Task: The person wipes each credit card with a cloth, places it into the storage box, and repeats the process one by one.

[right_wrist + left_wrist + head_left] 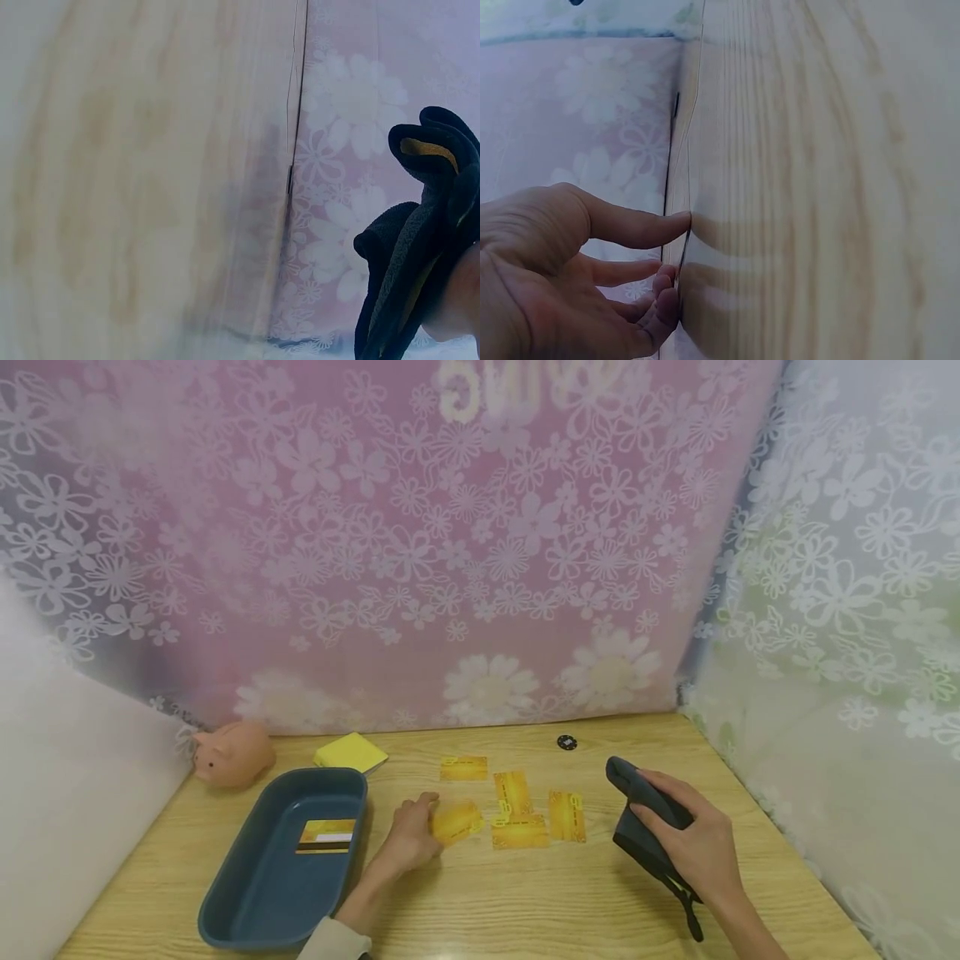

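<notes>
My left hand [411, 835] is low over the table, right of the blue tray. Its thumb and fingertips pinch a golden-yellow card [456, 822], which shows edge-on as a thin line [684, 259] in the left wrist view. Several similar cards lie beyond and right of it, among them an upright one [567, 816] and a flat one [520, 832] that overlaps its neighbour [513, 792]. Off to the right, my right hand [701, 843] grips a folded dark cloth pouch [647, 827] with a hanging strap. Its tan lining shows between the folds [420, 225] in the right wrist view.
The blue tray [213, 906] stands at left with a striped card [326, 837] inside. A pink piggy bank [234, 755] and a yellow pad [351, 752] sit behind it. A black poker chip [567, 742] lies near the back. Flowered curtains [465, 568] border the table [510, 910].
</notes>
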A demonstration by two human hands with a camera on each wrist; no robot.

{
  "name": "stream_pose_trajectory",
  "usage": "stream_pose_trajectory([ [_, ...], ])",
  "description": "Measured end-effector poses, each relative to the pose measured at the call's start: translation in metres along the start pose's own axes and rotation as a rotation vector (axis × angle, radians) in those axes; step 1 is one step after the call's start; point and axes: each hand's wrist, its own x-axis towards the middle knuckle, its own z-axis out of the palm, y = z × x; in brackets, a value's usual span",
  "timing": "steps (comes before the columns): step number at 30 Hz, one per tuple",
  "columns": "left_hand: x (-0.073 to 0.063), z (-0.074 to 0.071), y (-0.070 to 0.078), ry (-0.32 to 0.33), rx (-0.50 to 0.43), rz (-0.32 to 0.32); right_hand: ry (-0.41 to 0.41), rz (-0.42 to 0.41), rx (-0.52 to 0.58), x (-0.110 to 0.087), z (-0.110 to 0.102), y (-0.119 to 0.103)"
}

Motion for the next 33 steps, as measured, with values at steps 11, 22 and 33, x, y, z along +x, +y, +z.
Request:
stream_pose_trajectory([
  [11,-0.002,-0.002,-0.001,0.001,0.019,0.009,-0.005,-0.019,0.015,0.001,0.001,-0.002],
  [22,-0.014,-0.006,-0.004,0.041,0.002,0.120,-0.016,-0.064,0.070,0.000,0.006,-0.009],
  [33,-0.023,-0.013,0.005,-0.004,-0.347,0.127,-0.053,-0.088,0.124,-0.002,0.020,-0.022],
])
